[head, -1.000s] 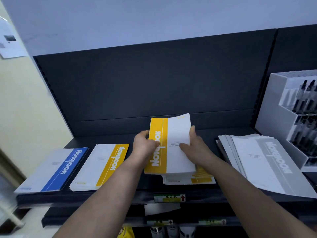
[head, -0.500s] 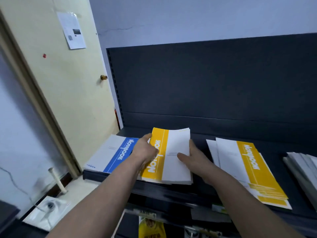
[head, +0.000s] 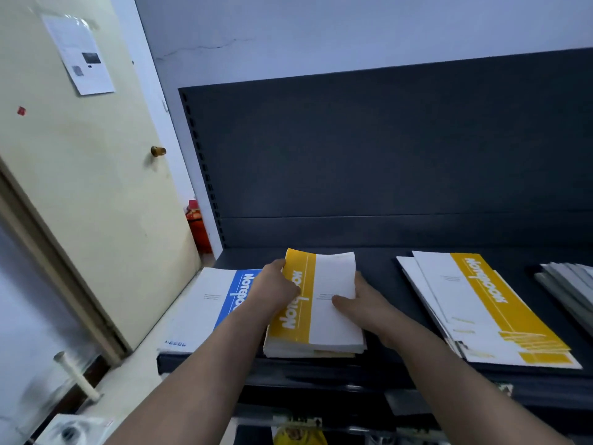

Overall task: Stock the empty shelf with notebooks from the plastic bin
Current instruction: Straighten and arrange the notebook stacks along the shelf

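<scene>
Left hand [head: 277,285] and right hand [head: 362,298] clasping yellow notebook stack [head: 316,311] on dark shelf [head: 378,271], beside blue notebooks [head: 205,306].

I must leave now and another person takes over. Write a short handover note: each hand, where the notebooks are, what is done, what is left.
Left hand and right hand: both grip the sides of a yellow notebook stack resting near the shelf front edge.
Placed: blue notebooks to its left, a fanned yellow pile to its right, grey notebooks at far right.
Left: release and square the stack. The plastic bin is out of view.
</scene>
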Available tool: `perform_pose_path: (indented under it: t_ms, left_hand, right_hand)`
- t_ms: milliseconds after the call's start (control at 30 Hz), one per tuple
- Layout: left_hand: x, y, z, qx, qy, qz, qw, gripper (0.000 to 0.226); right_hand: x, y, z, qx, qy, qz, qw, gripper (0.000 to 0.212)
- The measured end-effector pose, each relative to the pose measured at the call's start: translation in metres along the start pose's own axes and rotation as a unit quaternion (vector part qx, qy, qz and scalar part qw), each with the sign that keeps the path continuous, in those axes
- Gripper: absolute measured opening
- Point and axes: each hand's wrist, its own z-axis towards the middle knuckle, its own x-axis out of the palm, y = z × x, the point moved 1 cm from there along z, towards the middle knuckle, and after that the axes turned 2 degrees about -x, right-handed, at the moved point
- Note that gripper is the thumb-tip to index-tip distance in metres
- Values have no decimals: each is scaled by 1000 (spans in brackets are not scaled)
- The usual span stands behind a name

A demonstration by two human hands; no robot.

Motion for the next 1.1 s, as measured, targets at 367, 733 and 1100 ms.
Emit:
perform_pose_path:
  t_ms: [367, 733, 1100]
  left_hand:
    - [8, 16, 12, 28, -19, 88, 996, 49]
    - [11, 20, 12, -12, -12, 64, 998, 54]
    - [17, 21, 9, -74, 17, 19, 997, 52]
  right_hand:
    - [15, -4, 10, 31, -36, -38, 998, 53]
    - [18, -14, 8, 46, -23, -68, 996, 56]
    - [25, -9, 2, 32, -43, -9, 999, 35]
